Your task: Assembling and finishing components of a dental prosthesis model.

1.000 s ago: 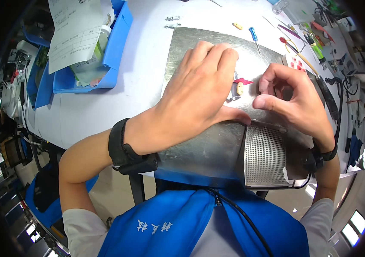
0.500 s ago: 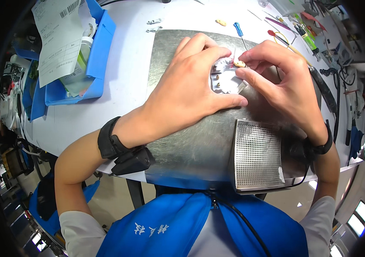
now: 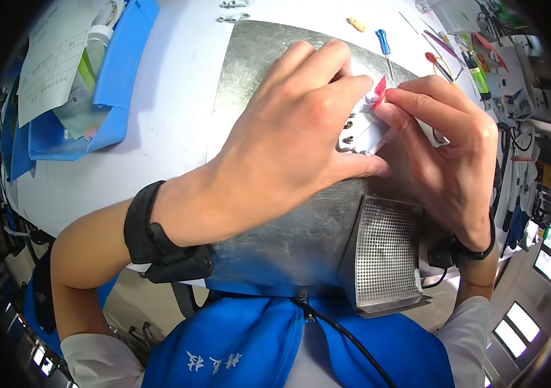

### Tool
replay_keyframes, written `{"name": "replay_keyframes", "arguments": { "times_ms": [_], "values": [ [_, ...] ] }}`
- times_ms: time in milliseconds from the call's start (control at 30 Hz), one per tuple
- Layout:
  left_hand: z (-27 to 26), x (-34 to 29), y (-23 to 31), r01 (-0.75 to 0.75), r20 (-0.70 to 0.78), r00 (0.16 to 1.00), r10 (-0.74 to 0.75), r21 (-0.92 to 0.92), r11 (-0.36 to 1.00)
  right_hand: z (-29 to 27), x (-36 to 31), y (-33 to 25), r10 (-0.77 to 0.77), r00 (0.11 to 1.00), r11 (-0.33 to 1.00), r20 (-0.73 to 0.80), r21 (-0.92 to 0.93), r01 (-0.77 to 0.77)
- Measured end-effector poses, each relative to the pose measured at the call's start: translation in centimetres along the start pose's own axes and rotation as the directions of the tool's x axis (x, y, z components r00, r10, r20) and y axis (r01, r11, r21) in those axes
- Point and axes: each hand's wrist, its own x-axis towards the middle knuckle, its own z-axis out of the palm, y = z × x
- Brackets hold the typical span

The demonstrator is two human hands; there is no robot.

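A small white moulded plastic part (image 3: 364, 134) with brass-coloured inserts is in my left hand (image 3: 282, 123), gripped between the thumb and the curled fingers above the metal plate. My right hand (image 3: 453, 126) pinches at the part's upper right with thumb and forefinger. A thin, bright red strip (image 3: 380, 89) stands up at those fingertips, against the part. Some of the white part is covered by my left fingers. I cannot make out the cream-coloured piece that was at my right fingertips earlier.
The metal plate (image 3: 256, 223) carries a perforated metal tray (image 3: 388, 252) at the near right. Beyond are a blue-handled screwdriver (image 3: 383, 44), a small yellowish piece (image 3: 357, 24) and grey parts (image 3: 233, 17). A blue bin (image 3: 117, 97) with papers and a bottle stands left; tools crowd the right.
The view has shifted a little. The cream-coloured piece at my right fingertips is out of sight, and the red strip shows larger there. My left hand still holds the white part.
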Motion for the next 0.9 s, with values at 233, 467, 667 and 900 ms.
{"name": "replay_keyframes", "arguments": {
  "times_ms": [233, 467, 667, 900],
  "values": [
    [0.2, 0.1, 0.0, 0.008, -0.007, 1.000, -0.008, -0.013, 1.000, -0.4, 0.3, 0.2, -0.010, 1.000, 0.997, 0.026, -0.083, 0.012],
    [0.2, 0.3, 0.3, -0.018, -0.018, 1.000, 0.019, 0.021, 1.000, -0.6, 0.1, 0.1, 0.013, 1.000, 0.999, 0.014, -0.052, -0.013],
    [-0.3, 0.3, 0.7, -0.001, 0.036, 0.999, 0.000, 0.015, 1.000, 0.0, 0.0, 0.5, -0.130, 0.991, 0.977, 0.031, -0.163, 0.134],
    [-0.2, 0.3, 0.9, 0.038, 0.057, 0.998, -0.037, -0.007, 0.999, -0.3, -0.6, -0.4, -0.062, 0.997, 0.974, 0.050, -0.216, 0.071]
  ]
}}
